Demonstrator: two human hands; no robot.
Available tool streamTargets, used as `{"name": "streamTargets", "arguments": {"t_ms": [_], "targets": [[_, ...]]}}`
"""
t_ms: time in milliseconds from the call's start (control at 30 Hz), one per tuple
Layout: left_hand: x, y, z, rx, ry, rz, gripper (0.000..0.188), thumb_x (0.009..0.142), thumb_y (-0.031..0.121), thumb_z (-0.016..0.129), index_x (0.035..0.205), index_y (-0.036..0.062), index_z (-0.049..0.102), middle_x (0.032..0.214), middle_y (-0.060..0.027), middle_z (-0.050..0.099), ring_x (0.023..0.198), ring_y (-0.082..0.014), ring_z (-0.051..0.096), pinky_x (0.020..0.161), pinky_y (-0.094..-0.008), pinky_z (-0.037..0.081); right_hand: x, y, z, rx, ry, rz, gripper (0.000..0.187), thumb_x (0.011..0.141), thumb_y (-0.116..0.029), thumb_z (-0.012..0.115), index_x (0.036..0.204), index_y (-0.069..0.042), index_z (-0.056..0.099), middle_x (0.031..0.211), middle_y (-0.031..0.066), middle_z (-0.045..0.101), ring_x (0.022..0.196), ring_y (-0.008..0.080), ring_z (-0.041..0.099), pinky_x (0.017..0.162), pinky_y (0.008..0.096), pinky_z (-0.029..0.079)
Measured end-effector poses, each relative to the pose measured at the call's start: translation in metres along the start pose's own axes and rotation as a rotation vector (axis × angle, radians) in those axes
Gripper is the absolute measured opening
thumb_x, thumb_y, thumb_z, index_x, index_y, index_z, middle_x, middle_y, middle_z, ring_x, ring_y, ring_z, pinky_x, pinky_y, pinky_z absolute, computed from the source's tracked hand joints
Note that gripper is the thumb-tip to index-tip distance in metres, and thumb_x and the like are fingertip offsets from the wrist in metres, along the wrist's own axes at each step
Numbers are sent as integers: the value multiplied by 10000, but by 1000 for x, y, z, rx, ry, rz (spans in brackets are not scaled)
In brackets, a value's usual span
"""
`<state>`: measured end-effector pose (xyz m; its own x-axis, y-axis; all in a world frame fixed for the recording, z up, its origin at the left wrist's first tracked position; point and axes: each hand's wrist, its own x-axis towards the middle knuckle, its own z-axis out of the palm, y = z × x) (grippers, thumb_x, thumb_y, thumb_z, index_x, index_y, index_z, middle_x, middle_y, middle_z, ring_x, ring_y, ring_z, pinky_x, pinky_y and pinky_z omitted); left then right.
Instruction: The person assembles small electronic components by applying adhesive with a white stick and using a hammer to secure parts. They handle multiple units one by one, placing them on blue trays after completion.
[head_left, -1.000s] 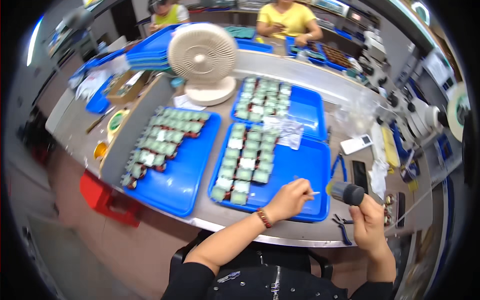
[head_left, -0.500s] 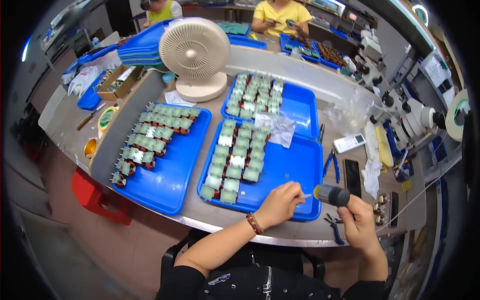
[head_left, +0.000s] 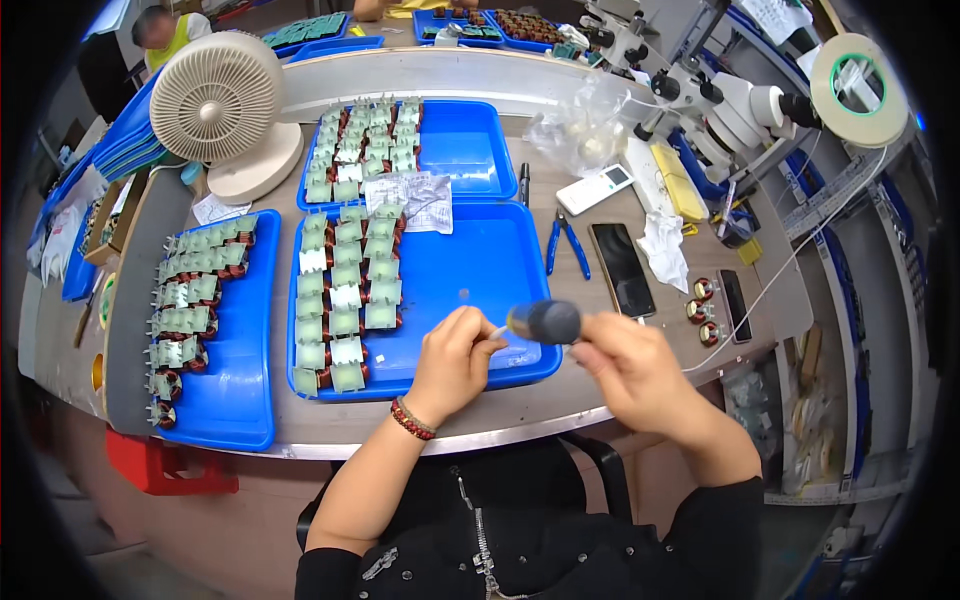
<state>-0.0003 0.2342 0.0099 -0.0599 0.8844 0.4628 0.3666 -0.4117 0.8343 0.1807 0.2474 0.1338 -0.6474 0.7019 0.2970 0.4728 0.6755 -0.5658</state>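
Observation:
My left hand [head_left: 455,362], with a red braided bracelet at its wrist, is closed over the front part of the middle blue tray [head_left: 465,270]. Its fingertips pinch a thin pale stick [head_left: 497,332]. My right hand [head_left: 628,365] is closed at the tray's front right corner on a tool with a thick dark cylindrical part [head_left: 548,322] and a yellowish end, blurred by motion. That end is close to the stick; whether they touch I cannot tell. Rows of copper-wound coils with pale green plates [head_left: 345,272] fill the tray's left side. A crumpled paper [head_left: 412,200] lies at its back edge.
More coils stand in a left tray [head_left: 240,370] and a back tray [head_left: 460,150]. A beige fan [head_left: 215,105] is behind them. Rightward lie blue pliers [head_left: 568,248], a phone [head_left: 622,270], a white remote-like device [head_left: 595,190], small coils [head_left: 703,312] and a microscope [head_left: 735,120].
The view has swung right, so the trays and fan appear farther left. The dark tool has come closer to my left fingertips. Both hands keep their holds.

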Motion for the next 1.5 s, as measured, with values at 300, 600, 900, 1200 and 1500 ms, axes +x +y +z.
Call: {"name": "streamTargets", "arguments": {"t_ms": [300, 600, 900, 1200, 1500], "targets": [[-4, -5, -1, -12, -5, -21, 148, 720, -4, 618, 704, 14, 472, 654, -106, 510, 586, -274, 527, 511, -345, 420, 7, -2, -4, 6, -11, 36, 201, 791, -46, 573, 976, 25, 541, 771, 145, 559, 629, 276, 561, 560, 323, 437], [-3, -4, -3, 9, 23, 5, 133, 726, 9, 614, 706, 15, 483, 657, -103, 501, 588, -275, 521, 511, -351, 417, -7, 22, -3, -17, 226, 179, 140, 801, -47, 547, 927, 11, 568, 683, 112, 511, 588, 238, 503, 546, 298, 392], [-7, -5, -3, 33, 50, 88, 107, 718, -37, 614, 728, -3, 513, 675, -91, 501, 560, -177, 508, 496, -261, 415, -43, 126, 60, -298, 235, 394, 197, 795, -180, 587, 945, -53, 601, 870, 127, 610, 780, 319, 585, 644, 387, 444], [-11, 1, -2, 53, 75, 32, 96, 743, 37, 608, 740, 16, 514, 682, -96, 507, 613, -243, 513, 545, -326, 418, -12, 84, 64, -73, 362, 52, 416, 659, -228, 718, 1004, -42, 578, 864, 109, 533, 782, 287, 518, 664, 355, 416], [-14, 3, -18, 340, 76, 30, 367, 630, 101, 705, 936, 17, 523, 873, -109, 537, 890, -306, 493, 764, -382, 412, 27, 39, 99, 84, 258, -160, 26, 722, -83, 628, 739, -75, 610, 655, 35, 569, 612, 219, 514, 599, 324, 374]]}}
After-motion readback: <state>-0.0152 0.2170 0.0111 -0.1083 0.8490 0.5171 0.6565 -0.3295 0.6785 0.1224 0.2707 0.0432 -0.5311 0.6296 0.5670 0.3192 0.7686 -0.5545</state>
